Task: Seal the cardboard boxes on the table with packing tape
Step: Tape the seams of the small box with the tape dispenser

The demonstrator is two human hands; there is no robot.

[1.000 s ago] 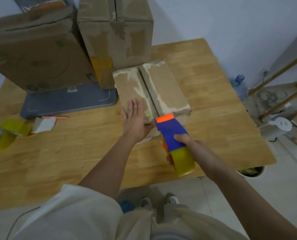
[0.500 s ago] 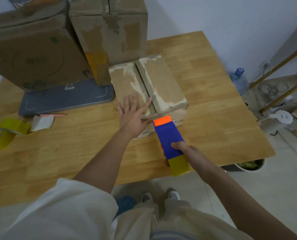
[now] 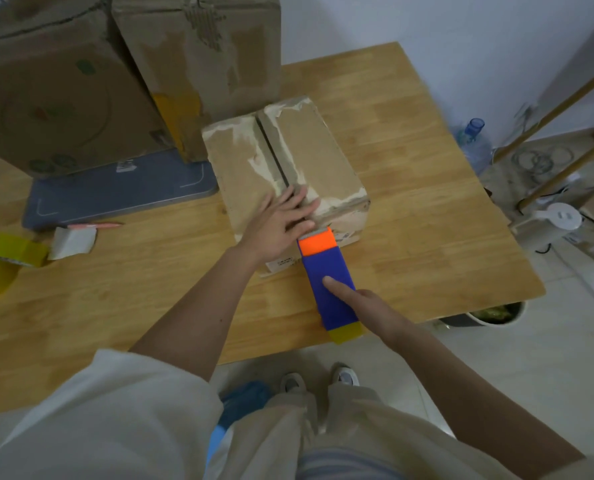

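Observation:
A small cardboard box (image 3: 309, 150) lies in the middle of the wooden table (image 3: 409, 209), its two top flaps meeting at a dark centre seam. My left hand (image 3: 278, 223) rests flat on the box's near end, fingers spread across the seam. My right hand (image 3: 368, 306) grips a blue tape dispenser (image 3: 326, 289) with an orange front and a yellow tape roll at its rear. The orange front touches the box's near face just below the seam.
Two large cardboard boxes (image 3: 59, 84) (image 3: 202, 53) stand at the back left, beside a grey scale (image 3: 122, 188). A yellow tape roll (image 3: 1, 268), a paper scrap (image 3: 73, 240) and a pen (image 3: 94, 225) lie at the left. A bin (image 3: 489, 315) sits under the table's right edge.
My left hand slid right across the flaps onto the seam. The dispenser dropped from the top edge to the box's near face and tipped flatter, hiding most of the yellow roll.

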